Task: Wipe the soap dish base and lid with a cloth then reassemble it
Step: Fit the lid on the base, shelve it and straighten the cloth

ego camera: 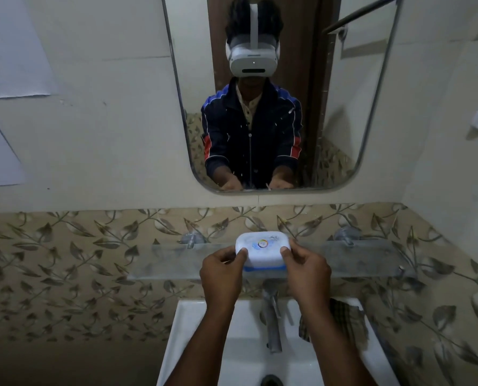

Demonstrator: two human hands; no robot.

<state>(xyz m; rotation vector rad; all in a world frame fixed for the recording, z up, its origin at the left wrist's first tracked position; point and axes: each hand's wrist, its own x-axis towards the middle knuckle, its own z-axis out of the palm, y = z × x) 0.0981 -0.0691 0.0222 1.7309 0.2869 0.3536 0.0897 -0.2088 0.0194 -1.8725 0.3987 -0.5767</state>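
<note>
White lid [262, 243] sat closed on blue base [262, 269], both hands [223, 277] [308, 274] gripping dish ends on shelf [165, 263]; cloth [343, 319] lay aside; stage unclear

Soap dish [262, 247] between both hands

Glass shelf [357, 259] on two metal brackets, fixed across leaf-patterned wall tiles [65, 246]. Mirror [343, 107] above it, rounded lower corners, reflecting a person in a white headset and dark jacket. White basin [193, 344] below; metal tap [272, 321] at its back edge. Paper sheets [12, 45] on left wall.
</note>
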